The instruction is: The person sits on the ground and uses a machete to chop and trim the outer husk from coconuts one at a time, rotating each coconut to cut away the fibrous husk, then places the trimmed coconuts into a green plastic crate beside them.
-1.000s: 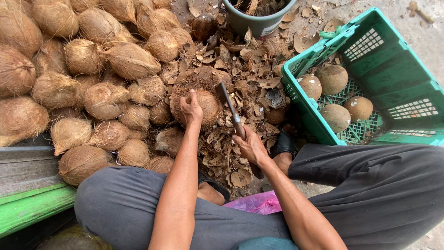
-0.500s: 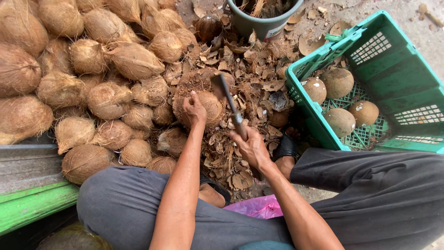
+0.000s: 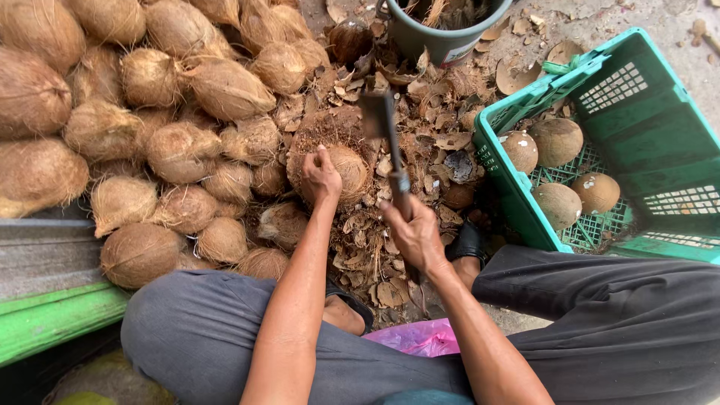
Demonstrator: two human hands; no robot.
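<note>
Clearly the left hand (image 3: 321, 177) clamps its fingers over the hard, heavy, fibrous coconut (image 3: 341, 169), steadying its top; the right hand (image 3: 412, 234) grips the cleaver (image 3: 384, 135) handle tightly.

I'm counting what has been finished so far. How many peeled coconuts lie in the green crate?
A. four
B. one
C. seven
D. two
A: four smooth round coconuts lie on the mesh floor of the green crate, two toward its far side and two nearer the person, while the left hand steadies a husked coconut and the right hand grips the chopping knife.
</note>
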